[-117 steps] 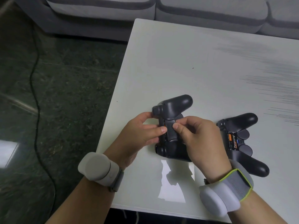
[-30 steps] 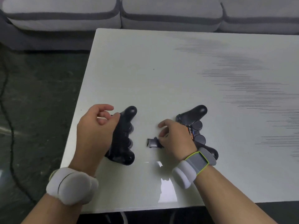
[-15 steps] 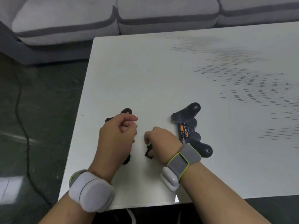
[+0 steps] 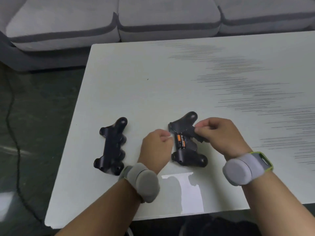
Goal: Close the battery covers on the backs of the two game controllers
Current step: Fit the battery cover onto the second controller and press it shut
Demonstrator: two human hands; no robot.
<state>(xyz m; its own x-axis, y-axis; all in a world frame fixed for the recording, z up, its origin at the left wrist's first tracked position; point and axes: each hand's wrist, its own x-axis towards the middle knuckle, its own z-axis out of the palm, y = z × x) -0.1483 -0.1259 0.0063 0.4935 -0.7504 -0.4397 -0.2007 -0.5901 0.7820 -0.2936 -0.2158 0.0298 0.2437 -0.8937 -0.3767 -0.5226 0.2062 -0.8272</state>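
Your right hand point(image 4: 219, 133) pinches the cover point(image 4: 196, 134) above the right controller point(image 4: 185, 147), whose battery point(image 4: 180, 141) is exposed; your left hand point(image 4: 156, 147) sits curled beside it, apparently empty. Come in crooked and the tabs may miss, or the unsteadied controller may skid on the table point(image 4: 153, 79). Your fingers hide the cover's edges. The left controller point(image 4: 111, 147) looks closed.

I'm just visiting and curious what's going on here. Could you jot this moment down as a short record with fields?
Setting: white table, grey sofa behind
Left controller: face down, back closed, nobody touching it
Right controller: battery exposed, compartment open
Battery cover: pinched in right hand, above the compartment
Left hand: curled beside right controller
Progress: one cover looks closed, one not yet on
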